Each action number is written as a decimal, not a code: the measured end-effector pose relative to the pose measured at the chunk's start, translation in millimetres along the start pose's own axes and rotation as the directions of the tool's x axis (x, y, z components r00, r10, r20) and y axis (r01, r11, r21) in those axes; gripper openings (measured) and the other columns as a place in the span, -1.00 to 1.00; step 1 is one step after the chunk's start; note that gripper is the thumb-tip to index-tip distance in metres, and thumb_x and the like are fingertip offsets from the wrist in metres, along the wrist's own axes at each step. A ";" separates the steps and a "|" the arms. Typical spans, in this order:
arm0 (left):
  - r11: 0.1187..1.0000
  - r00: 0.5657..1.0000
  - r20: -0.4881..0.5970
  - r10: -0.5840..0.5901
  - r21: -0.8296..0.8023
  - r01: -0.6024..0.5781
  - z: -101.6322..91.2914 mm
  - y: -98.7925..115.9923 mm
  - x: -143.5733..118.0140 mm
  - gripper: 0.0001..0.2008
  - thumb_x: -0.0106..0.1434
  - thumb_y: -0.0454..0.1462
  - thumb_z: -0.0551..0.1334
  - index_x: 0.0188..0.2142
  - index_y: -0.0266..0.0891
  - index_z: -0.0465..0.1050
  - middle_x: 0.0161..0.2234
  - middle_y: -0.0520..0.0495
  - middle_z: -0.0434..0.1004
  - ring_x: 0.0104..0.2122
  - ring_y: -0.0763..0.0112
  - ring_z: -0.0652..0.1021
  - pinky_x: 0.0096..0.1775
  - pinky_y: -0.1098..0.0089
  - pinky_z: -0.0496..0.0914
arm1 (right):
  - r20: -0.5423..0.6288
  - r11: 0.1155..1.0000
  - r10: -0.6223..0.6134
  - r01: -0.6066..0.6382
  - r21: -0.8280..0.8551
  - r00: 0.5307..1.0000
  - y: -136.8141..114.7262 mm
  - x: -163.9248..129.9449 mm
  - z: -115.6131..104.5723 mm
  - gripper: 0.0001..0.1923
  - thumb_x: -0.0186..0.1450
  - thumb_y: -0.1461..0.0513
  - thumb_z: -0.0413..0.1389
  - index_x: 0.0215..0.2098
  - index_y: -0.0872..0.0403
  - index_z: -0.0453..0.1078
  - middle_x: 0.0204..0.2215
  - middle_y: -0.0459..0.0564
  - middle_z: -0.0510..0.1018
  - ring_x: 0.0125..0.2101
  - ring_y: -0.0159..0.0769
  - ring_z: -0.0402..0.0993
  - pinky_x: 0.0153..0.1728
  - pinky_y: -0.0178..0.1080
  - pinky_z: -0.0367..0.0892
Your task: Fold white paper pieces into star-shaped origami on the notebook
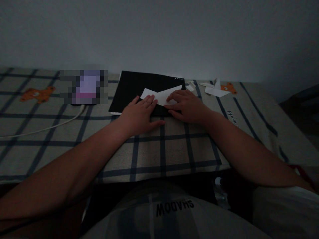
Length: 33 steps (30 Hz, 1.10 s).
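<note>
Both hands lie flat and open, palms down, pressing a folded white paper [162, 95] against a black notebook [139, 89] that serves as a hard backing on the plaid bedsheet [159, 152]. The left hand [138, 114] has its fingertips on the near-left edge of the paper, with the thumb stretched out to the right along the sheet. The right hand [185, 106] covers the paper's lower right part, fingers curled a little and pointing left, so the two hands sit close together with only a narrow strip of paper between them. Neither hand grips anything; they press down.

The paper lies near the front edge of the notebook, with one long pointed flap running up to the right toward the notebook's far corner.

Judging from the pose, a crease is being flattened. It goes best if the left hand holds the paper steady while the right fingertips run along the fold from the middle outward, keeping the edges matched before pressing hard. The paper should stay wholly on the notebook, since the soft bedding beneath would give a weak fold. The dim light makes edges hard to see, so alignment is best checked by touch.

Further right, small folded paper pieces [214, 89] and a paper scrap [191, 86] rest on the sheet. To the left, a white cable [45, 127] curves across the plaid toward a blurred-out object.
</note>
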<state>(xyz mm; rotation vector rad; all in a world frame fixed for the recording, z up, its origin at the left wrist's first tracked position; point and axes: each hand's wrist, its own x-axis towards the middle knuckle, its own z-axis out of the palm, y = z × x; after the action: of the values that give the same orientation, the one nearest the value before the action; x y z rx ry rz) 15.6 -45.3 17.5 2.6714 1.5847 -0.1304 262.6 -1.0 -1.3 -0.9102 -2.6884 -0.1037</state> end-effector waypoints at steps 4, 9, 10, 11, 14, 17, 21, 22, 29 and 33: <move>1.000 1.000 -0.009 -0.003 -0.006 0.003 -0.3 0.7 -0.4 -0.08 0.53 0.19 0.08 0.58 -0.45 0.04 0.60 -0.37 -0.02 0.58 -0.01 0.11 0.55 0.01 -0.09 | -0.004 0.999 -0.024 0.024 0.025 1.000 4.8 -1.8 -7.5 -0.66 0.46 0.14 0.10 -0.08 -0.01 0.75 0.06 0.17 0.69 0.12 0.16 0.47 0.13 0.18 0.27; 1.000 1.000 -0.023 0.003 0.002 -0.003 1.5 0.5 0.0 -0.08 0.53 0.19 0.07 0.58 -0.45 0.04 0.60 -0.37 -0.01 0.58 -0.01 0.12 0.55 0.01 -0.07 | 0.018 0.996 -0.072 0.071 0.050 0.997 11.1 -3.0 -17.7 -0.65 0.43 0.17 0.09 -0.32 0.02 0.73 -0.15 0.13 0.73 -0.03 0.06 0.54 0.06 0.10 0.33; 1.000 1.000 -0.023 0.002 0.003 -0.002 1.6 0.7 0.0 -0.08 0.53 0.19 0.07 0.59 -0.44 0.04 0.60 -0.36 -0.01 0.58 -0.01 0.12 0.55 0.02 -0.06 | 0.021 0.996 -0.075 0.073 0.054 0.997 12.0 -3.2 -18.3 -0.65 0.43 0.17 0.09 -0.34 0.02 0.72 -0.19 0.12 0.73 -0.06 0.04 0.55 0.03 0.08 0.34; 1.000 1.000 -0.022 0.000 0.003 0.000 1.7 0.9 -0.1 -0.09 0.53 0.19 0.07 0.59 -0.42 0.04 0.60 -0.35 -0.01 0.58 -0.01 0.13 0.54 0.02 -0.06 | 0.019 0.996 -0.074 0.072 0.056 0.997 12.5 -3.4 -18.2 -0.64 0.43 0.17 0.08 -0.35 0.02 0.71 -0.22 0.12 0.73 -0.09 0.03 0.55 0.01 0.07 0.35; 1.000 1.000 -0.027 0.000 0.008 0.001 2.5 1.2 -0.7 -0.08 0.53 0.19 0.07 0.59 -0.41 0.04 0.61 -0.35 -0.01 0.58 -0.02 0.12 0.54 0.03 -0.06 | -0.030 0.998 -0.036 0.037 0.053 0.999 12.0 -3.5 -14.7 -0.61 0.47 0.15 0.03 -0.32 0.05 0.69 -0.22 0.14 0.73 -0.14 0.00 0.56 -0.04 0.04 0.37; 1.000 0.999 -0.038 0.008 0.019 -0.007 4.1 0.9 -1.5 -0.07 0.52 0.20 0.06 0.59 -0.45 0.03 0.60 -0.38 -0.02 0.59 -0.02 0.10 0.55 0.01 -0.08 | -0.082 0.998 0.009 -0.005 0.055 0.997 8.7 -2.4 -9.3 -0.59 0.50 0.14 -0.01 -0.21 0.09 0.68 -0.14 0.18 0.73 -0.14 -0.02 0.57 -0.06 0.01 0.38; 1.000 0.999 -0.049 0.007 0.005 -0.006 5.8 1.0 -2.6 -0.09 0.53 0.18 0.06 0.59 -0.43 0.03 0.61 -0.38 -0.04 0.59 -0.02 0.08 0.55 -0.03 -0.11 | -0.082 0.996 0.027 -0.019 0.091 0.996 3.8 -0.1 -3.8 -0.63 0.51 0.15 0.01 -0.08 0.10 0.66 -0.11 0.20 0.71 -0.09 0.01 0.57 -0.04 0.01 0.39; 1.000 0.999 -0.051 0.005 0.001 -0.005 6.0 1.1 -2.9 -0.09 0.53 0.18 0.06 0.59 -0.42 0.03 0.61 -0.38 -0.04 0.59 -0.03 0.08 0.55 -0.05 -0.12 | -0.076 0.994 0.020 -0.012 0.105 0.997 3.2 0.2 -2.6 -0.63 0.52 0.15 0.02 -0.03 0.09 0.66 -0.07 0.20 0.71 -0.05 0.03 0.57 0.00 0.02 0.40; 0.999 0.999 -0.035 -0.032 -0.039 0.030 6.8 -0.5 -4.1 -0.07 0.50 0.25 0.05 0.62 -0.25 -0.01 0.63 -0.20 -0.07 0.60 -0.26 -0.05 0.53 -0.22 -0.11 | 0.015 0.989 -0.045 0.043 0.144 0.999 6.9 -1.5 3.6 -0.60 0.53 0.16 0.07 0.20 0.05 0.62 0.18 0.22 0.64 0.16 0.06 0.54 0.17 0.08 0.41; 0.999 0.999 -0.038 -0.034 -0.043 0.032 7.6 -2.5 -3.7 -0.03 0.47 0.30 0.07 0.62 -0.22 0.01 0.64 -0.18 -0.08 0.59 -0.35 -0.05 0.52 -0.23 -0.08 | 0.013 0.984 -0.035 0.032 0.173 0.999 8.9 -2.2 3.6 -0.61 0.52 0.16 0.09 0.20 0.02 0.63 0.18 0.17 0.65 0.16 0.03 0.55 0.19 0.08 0.42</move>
<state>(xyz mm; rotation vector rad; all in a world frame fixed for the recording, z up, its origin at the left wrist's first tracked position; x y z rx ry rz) 11.2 -47.9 10.3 2.6329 1.6237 -0.0449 268.6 5.4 -5.6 -0.8169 -2.6776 0.1283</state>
